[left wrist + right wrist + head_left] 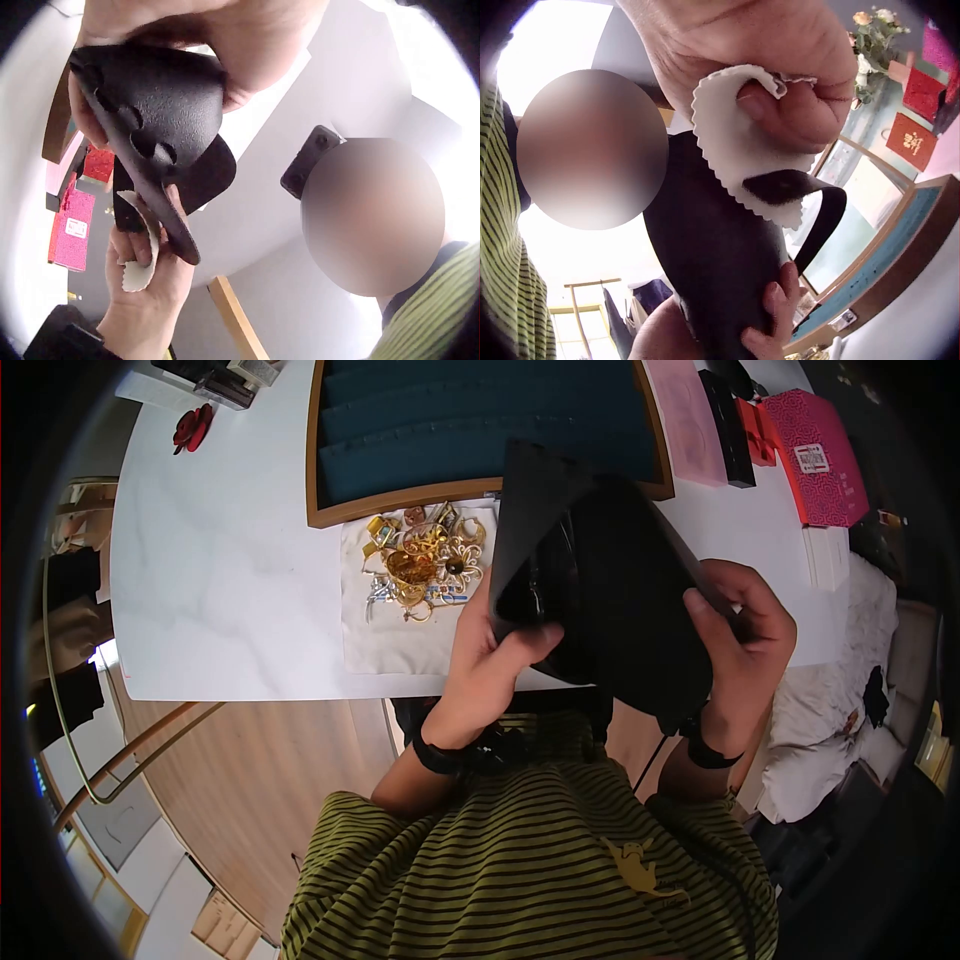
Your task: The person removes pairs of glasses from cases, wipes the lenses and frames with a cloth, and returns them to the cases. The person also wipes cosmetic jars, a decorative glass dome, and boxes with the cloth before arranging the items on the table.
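"One red, flower-shaped ornament [193,428] lies at our ten o'clock, on the white, marbled table [220,580]. What do we have next, moving right?"

"At eleven o'clock we see a tangled pile of gold-coloured and silvery jewellery [425,565], with amber-brown stones in it, on a square, cream-coloured cloth [370,650]. Beyond it, at twelve, sits a wide, wood-framed tray with a dark teal lining [430,450]."

"And our hands?"

"Our left hand [485,675] comes first. It grips the left side of a black, smooth, leather-like piece [640,610], thumb on its surface. That piece is at two o'clock, raised and tilted, overlapping the tray's near right corner in the head view. The left wrist view shows us a row of round cut-outs along one edge."

"Does the right match?"

"Our right hand [745,645] is curled at the piece's right side. In the right wrist view it pinches a small, cream-white cloth with a zigzag edge [724,135], close by a thin black strap [825,225]."

"Farther out at two o'clock?"

"We find a pale pink box [688,420], a slim black box [727,428], a red box [757,435] and a bright pink, patterned box with a white label [832,485]."
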Motion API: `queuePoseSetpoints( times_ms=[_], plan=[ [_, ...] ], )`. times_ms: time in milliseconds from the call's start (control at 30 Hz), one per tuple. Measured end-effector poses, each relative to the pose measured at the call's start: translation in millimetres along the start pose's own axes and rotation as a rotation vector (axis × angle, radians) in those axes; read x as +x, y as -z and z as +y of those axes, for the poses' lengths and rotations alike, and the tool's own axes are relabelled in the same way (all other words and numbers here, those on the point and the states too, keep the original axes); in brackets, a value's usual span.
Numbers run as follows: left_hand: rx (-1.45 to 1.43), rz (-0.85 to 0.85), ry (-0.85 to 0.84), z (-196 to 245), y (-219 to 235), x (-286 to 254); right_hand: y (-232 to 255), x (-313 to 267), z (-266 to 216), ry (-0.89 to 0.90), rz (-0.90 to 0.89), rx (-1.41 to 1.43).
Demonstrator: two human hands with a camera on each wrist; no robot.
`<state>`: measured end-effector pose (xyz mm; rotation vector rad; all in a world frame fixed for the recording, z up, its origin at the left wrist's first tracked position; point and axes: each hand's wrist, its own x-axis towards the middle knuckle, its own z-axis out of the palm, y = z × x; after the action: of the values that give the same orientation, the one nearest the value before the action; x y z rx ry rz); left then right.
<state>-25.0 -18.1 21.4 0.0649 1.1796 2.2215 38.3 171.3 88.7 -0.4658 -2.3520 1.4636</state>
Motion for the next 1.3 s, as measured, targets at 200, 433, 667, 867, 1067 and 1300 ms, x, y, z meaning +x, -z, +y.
queuePoseSetpoints(
  times_ms=[200, 433, 667, 867, 1067, 1300],
  plan=[
    [-0.029, 0.040, 0.041, -4.0, -3.9, -1.8, 2.9, 4.9, 7.6, -0.042, 0.015, -0.025],
    [0.613, 0.028, -0.193, -21.0, -7.8, 5.1, 3.3, -9.4, 5.8, 0.270, 0.401, -0.062],
    [0.649, 0.032, -0.006, -20.5, -18.3, 5.0, -20.4, -17.0, 4.5, 0.054, -0.137, -0.332],
    [0.804, -0.068, -0.068, -30.9, -25.2, -0.1, -30.8, -24.5, 55.8, -0.151, -0.173, -0.042],
    [0.700, -0.173, 0.042, -21.5, -16.6, 4.2, -28.3, -22.6, 65.3, -0.232, -0.142, 0.155],
    [0.731, -0.152, -0.052, -34.1, -29.1, 1.4, -20.2, -24.7, 62.1, -0.138, -0.061, 0.102]
  ],
)
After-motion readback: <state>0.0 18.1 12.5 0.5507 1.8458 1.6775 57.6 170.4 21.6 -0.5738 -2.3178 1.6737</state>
